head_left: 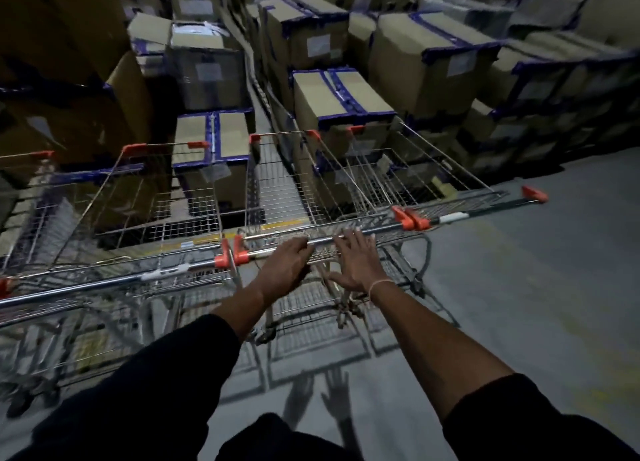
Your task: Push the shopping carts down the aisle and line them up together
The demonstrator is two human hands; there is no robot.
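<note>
Three wire shopping carts with orange corner caps stand side by side, baskets pointing away from me. The middle cart point(277, 183) has a chrome handle bar point(322, 239) right in front of me. My left hand point(285, 265) lies curled over that bar. My right hand point(356, 261) rests beside it with fingers spread flat on the bar. The left cart point(138, 201) has its handle point(104, 282) lower left. The right cart point(415, 173) has its handle point(478, 213) ending at the right.
Stacks of cardboard boxes point(343, 97) with blue tape stand just beyond the carts and fill the back and right. Taller brown boxes point(62, 79) rise at the left. Grey concrete floor point(536, 287) lies at the right and behind me.
</note>
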